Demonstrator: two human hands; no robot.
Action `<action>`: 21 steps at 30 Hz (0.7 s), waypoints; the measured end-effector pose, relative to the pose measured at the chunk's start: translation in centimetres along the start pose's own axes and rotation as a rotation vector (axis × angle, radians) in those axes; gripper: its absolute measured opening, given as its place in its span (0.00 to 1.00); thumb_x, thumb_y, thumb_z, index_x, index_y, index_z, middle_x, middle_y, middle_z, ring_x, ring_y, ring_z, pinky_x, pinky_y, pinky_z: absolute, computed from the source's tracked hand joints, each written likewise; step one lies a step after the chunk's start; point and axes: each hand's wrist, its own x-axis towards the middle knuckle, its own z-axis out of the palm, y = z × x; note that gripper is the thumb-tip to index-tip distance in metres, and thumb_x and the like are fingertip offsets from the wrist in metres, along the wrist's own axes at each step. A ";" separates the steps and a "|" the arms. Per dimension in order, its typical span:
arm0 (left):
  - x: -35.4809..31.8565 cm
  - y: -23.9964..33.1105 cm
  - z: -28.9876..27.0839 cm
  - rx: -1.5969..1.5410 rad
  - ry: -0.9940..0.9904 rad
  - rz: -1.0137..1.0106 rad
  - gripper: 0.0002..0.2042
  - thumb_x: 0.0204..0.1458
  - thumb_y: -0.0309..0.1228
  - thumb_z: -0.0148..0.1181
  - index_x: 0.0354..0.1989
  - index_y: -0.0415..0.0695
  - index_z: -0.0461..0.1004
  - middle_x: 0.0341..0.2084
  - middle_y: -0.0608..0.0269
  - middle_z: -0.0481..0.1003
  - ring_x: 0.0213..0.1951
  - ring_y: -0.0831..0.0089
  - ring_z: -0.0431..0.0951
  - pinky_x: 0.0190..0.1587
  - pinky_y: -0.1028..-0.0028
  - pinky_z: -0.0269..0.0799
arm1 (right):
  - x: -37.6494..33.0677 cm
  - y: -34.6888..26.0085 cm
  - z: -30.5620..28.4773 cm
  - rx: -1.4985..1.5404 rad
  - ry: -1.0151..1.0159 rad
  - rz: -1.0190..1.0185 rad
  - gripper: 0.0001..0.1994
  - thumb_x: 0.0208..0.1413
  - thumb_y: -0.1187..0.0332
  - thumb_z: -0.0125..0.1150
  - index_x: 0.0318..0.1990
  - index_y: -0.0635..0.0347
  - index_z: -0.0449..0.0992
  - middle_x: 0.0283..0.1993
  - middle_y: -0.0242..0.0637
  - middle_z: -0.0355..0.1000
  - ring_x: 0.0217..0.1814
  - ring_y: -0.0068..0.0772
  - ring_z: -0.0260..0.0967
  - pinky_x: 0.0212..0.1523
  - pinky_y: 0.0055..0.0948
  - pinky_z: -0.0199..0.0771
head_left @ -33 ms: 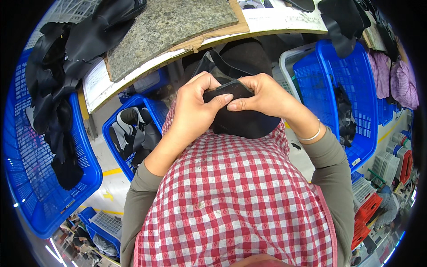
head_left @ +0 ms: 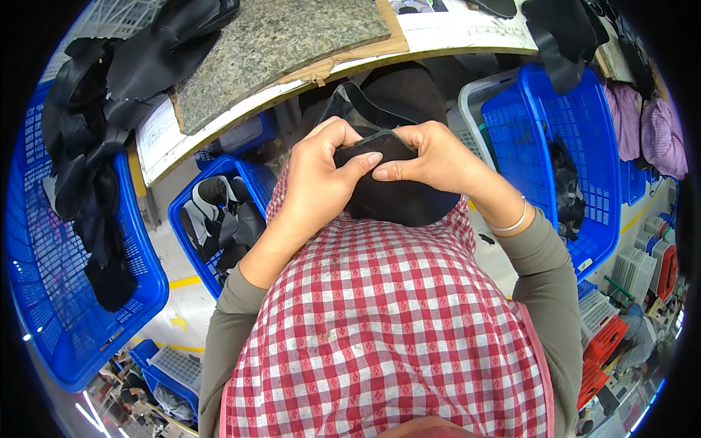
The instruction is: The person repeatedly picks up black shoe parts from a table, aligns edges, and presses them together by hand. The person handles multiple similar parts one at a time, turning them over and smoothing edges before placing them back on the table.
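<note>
Over my lap, both hands grip a black, leather-like piece [head_left: 401, 201] that looks like a shoe upper, with an open loop at its far side. My left hand [head_left: 321, 171] pinches its upper edge, thumb on top and fingers curled behind. From the other side my right hand [head_left: 438, 160] pinches the same edge, its thumb tip close to the left thumb. The fingertips behind the piece are hidden. A red and white checked apron [head_left: 387, 314] lies beneath the piece.
Ahead is a worktable with a speckled grey slab [head_left: 285, 51]. Black cut pieces [head_left: 84, 146] hang over a large blue basket [head_left: 139, 321] at left. A smaller blue crate [head_left: 179, 212] holds black and white pieces. Blue baskets [head_left: 537, 146] stand at right.
</note>
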 end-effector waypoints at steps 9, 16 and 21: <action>-0.1 -2.9 -2.3 -0.151 0.147 0.008 0.08 0.52 0.21 0.72 0.30 0.38 0.75 0.26 0.67 0.73 0.31 0.71 0.75 0.35 0.71 0.70 | -1.0 1.7 -1.1 -0.310 0.132 -0.333 0.16 0.54 0.61 0.76 0.44 0.60 0.84 0.46 0.40 0.79 0.54 0.41 0.73 0.57 0.38 0.73; 9.2 -7.5 -19.5 -1.085 -0.682 0.751 0.24 0.76 0.41 0.34 0.31 0.49 0.76 0.26 0.67 0.74 0.38 0.73 0.74 0.43 0.70 0.70 | -1.1 -3.7 -5.4 -0.032 0.459 -0.545 0.11 0.69 0.72 0.60 0.55 0.63 0.80 0.56 0.35 0.76 0.58 0.28 0.74 0.58 0.26 0.73; 13.0 -16.5 -13.1 -1.381 -0.844 0.674 0.24 0.75 0.46 0.41 0.26 0.56 0.77 0.22 0.76 0.73 0.34 0.79 0.74 0.47 0.71 0.61 | 7.0 -3.3 -2.1 0.077 0.006 -0.601 0.30 0.57 0.72 0.71 0.69 0.56 0.72 0.68 0.39 0.69 0.65 0.33 0.72 0.52 0.28 0.81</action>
